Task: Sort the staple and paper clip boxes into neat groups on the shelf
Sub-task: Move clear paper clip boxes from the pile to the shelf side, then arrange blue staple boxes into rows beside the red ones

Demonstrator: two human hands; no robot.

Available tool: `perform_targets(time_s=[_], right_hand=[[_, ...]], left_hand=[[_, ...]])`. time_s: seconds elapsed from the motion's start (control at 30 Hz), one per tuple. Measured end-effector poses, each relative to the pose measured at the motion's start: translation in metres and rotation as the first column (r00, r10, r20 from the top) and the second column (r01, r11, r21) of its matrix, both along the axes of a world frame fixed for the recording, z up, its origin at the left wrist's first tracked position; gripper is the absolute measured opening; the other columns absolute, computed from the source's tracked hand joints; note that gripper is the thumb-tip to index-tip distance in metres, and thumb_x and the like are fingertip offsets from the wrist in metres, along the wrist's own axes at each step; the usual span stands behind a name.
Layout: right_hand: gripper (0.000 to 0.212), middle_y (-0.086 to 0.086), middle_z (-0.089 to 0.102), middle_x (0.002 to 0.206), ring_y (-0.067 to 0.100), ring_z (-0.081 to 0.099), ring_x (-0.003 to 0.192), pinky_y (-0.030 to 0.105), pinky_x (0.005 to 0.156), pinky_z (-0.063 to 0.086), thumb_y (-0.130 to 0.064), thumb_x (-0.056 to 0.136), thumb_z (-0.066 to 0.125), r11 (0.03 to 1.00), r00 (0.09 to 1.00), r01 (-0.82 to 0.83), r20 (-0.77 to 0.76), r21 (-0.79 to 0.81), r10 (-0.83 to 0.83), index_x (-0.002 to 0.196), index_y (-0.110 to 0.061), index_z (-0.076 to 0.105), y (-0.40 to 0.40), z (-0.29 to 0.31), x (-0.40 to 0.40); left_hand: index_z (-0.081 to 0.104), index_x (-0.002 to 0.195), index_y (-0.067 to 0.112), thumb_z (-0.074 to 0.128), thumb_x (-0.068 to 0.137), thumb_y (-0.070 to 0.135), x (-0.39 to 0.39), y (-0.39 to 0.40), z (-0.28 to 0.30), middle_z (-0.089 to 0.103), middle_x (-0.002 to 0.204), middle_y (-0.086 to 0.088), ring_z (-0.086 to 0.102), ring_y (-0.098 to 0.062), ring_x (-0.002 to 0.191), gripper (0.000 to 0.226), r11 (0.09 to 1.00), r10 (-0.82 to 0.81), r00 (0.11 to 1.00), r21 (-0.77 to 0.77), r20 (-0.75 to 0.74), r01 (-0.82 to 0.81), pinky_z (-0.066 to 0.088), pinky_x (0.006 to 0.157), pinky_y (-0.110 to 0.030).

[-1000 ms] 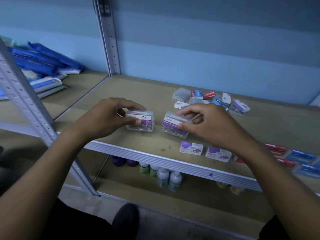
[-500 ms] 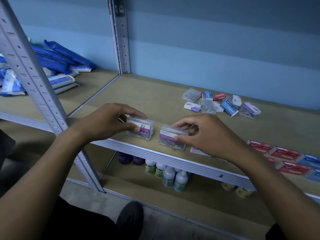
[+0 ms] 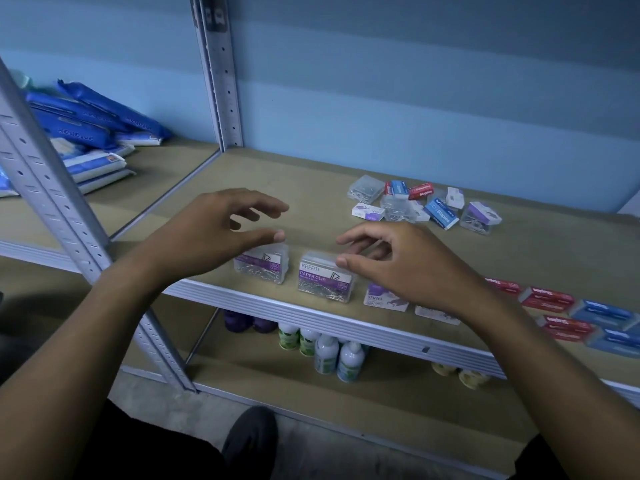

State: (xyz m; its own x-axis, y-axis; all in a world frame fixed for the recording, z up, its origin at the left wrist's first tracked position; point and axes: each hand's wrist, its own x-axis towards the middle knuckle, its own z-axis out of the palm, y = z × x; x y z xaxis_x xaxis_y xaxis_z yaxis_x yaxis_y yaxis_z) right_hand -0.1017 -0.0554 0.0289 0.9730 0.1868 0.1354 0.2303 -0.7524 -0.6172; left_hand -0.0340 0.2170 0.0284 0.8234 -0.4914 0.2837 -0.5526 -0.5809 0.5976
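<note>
A person's left hand and right hand hovered with fingers spread and relaxed above two clear paper clip boxes on the shelf, holding nothing; half a second earlier each hand had pinched one of those boxes. The pair stood side by side, near but apart, at the shelf's front edge, the left-hand box partly hidden under the left thumb. White-and-purple staple boxes lay flat at 3 o'clock from the pair, partly covered by the right wrist. Farther along at 3 o'clock, red staple boxes and blue staple boxes sat grouped near the front edge. At about 1 o'clock from the pair, towards the back wall, a loose jumble of mixed boxes remained unsorted. Blue packets were piled on the neighbouring shelf at 10 o'clock, and bottles stood on the lower shelf.
</note>
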Motion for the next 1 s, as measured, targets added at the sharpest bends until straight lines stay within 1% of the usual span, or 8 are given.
perform_targets(time_s=[0.13,0.27,0.43,0.63,0.73,0.8,0.9,1.0], right_hand=[[0.028,-0.019,0.071,0.095,-0.005,0.065,0.084,0.012,0.075,0.051,-0.046,0.087,0.071,0.999,0.999,0.048,0.019,-0.006,-0.048,0.112,-0.035,0.072,-0.014,0.001,0.000],[0.022,-0.018,0.071,0.095,-0.007,0.063,0.083,0.005,0.072,0.047,-0.039,0.088,0.072,0.995,0.995,0.100,0.022,-0.011,-0.100,0.110,-0.035,0.073,-0.034,0.001,0.002],[0.019,-0.017,0.073,0.093,-0.005,0.065,0.080,0.003,0.068,0.043,-0.029,0.089,0.071,0.985,0.985,0.170,0.005,0.012,-0.171,0.107,-0.032,0.074,-0.062,-0.001,0.003],[0.019,-0.018,0.073,0.093,-0.002,0.067,0.081,0.005,0.070,0.047,-0.025,0.088,0.068,0.961,0.961,0.276,-0.006,0.020,-0.276,0.103,-0.035,0.074,-0.099,-0.001,0.002],[0.018,-0.018,0.073,0.091,0.000,0.067,0.081,0.001,0.068,0.043,-0.025,0.088,0.069,0.944,0.944,0.330,-0.011,0.014,-0.329,0.102,-0.034,0.075,-0.117,-0.003,0.002],[0.016,-0.019,0.072,0.089,-0.002,0.067,0.080,0.003,0.069,0.044,-0.027,0.087,0.070,0.933,0.933,0.360,-0.013,0.001,-0.360,0.100,-0.035,0.075,-0.125,-0.007,0.004],[0.016,-0.022,0.071,0.089,-0.006,0.065,0.080,0.011,0.072,0.045,-0.029,0.086,0.070,0.921,0.921,0.388,-0.019,-0.020,-0.389,0.099,-0.037,0.075,-0.135,-0.011,0.008],[0.018,-0.020,0.071,0.092,-0.008,0.063,0.080,0.011,0.072,0.044,-0.027,0.085,0.070,0.912,0.912,0.410,-0.024,-0.038,-0.411,0.100,-0.036,0.073,-0.143,-0.013,0.016]], left_hand=[[0.067,0.114,0.040,0.069,0.080,0.049,0.006,-0.026,0.002,0.066,0.110,0.020,0.062,0.000,0.101,0.035,0.999,-0.019,0.998,0.027,0.057,0.017,0.055,0.086,-0.031],[0.068,0.113,0.040,0.070,0.081,0.049,0.014,-0.057,0.001,0.066,0.110,0.018,0.061,-0.001,0.098,0.034,0.995,-0.065,0.995,0.081,0.070,0.059,0.054,0.085,-0.028],[0.068,0.114,0.035,0.070,0.082,0.046,0.024,-0.096,-0.001,0.066,0.110,0.018,0.060,-0.003,0.095,0.033,0.983,-0.117,0.988,0.152,0.102,0.101,0.050,0.080,-0.018],[0.069,0.109,0.036,0.073,0.080,0.044,0.036,-0.131,-0.006,0.065,0.104,0.019,0.060,-0.005,0.092,0.031,0.989,-0.091,0.991,0.127,0.098,0.079,0.044,0.073,-0.010],[0.068,0.108,0.037,0.075,0.079,0.043,0.042,-0.142,-0.011,0.065,0.105,0.019,0.060,-0.005,0.094,0.031,0.991,-0.083,0.995,0.114,0.053,0.077,0.047,0.076,-0.017],[0.068,0.108,0.038,0.077,0.077,0.042,0.045,-0.149,-0.013,0.065,0.106,0.019,0.059,-0.005,0.095,0.032,0.991,-0.086,0.996,0.102,0.026,0.083,0.046,0.076,-0.018],[0.068,0.111,0.037,0.077,0.076,0.043,0.049,-0.162,-0.014,0.065,0.111,0.017,0.057,-0.005,0.098,0.037,0.991,-0.089,0.996,0.106,0.017,0.087,0.042,0.079,-0.019],[0.065,0.119,0.031,0.075,0.079,0.045,0.058,-0.179,-0.011,0.063,0.121,0.010,0.057,-0.011,0.107,0.044,0.984,-0.095,0.995,0.153,0.029,0.090,0.039,0.086,-0.022]])
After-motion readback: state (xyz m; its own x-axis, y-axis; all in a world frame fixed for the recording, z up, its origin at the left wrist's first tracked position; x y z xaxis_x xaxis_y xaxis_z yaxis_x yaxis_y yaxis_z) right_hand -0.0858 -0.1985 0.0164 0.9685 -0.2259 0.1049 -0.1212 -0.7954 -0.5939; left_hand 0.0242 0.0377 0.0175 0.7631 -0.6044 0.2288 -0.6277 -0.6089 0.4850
